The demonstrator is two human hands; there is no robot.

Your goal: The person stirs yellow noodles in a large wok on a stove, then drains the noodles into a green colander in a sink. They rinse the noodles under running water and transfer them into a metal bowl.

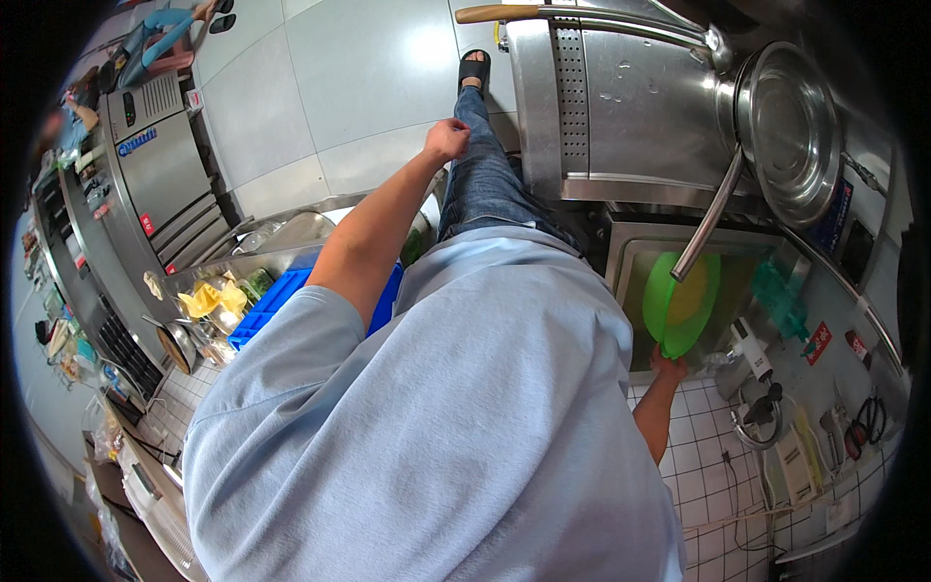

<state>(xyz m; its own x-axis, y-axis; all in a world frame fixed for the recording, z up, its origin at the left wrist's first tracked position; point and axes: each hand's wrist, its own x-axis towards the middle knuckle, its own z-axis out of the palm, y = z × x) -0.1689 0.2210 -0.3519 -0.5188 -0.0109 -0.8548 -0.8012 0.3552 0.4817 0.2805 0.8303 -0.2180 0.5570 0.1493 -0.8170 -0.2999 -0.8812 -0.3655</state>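
Note:
At the right, my right hand (668, 365) grips the near rim of a green plastic basin (657, 298) with a yellowish area inside it. The basin is tilted over a stainless steel sink (627, 251), and the end of a metal tube (707, 214) overlaps it. What lies in the basin cannot be made out. My left hand (446, 139) hangs in front of my jeans (484, 145), fingers curled in, with no object visible in it.
A steel worktop (647, 109) holds a large metal bowl (793, 134) and a wooden-handled tool (498, 13). To the left are a blue crate (273, 305) and yellow vegetables or wrappers (211, 300). Scissors (865, 429) hang at far right. People (156, 40) are at upper left.

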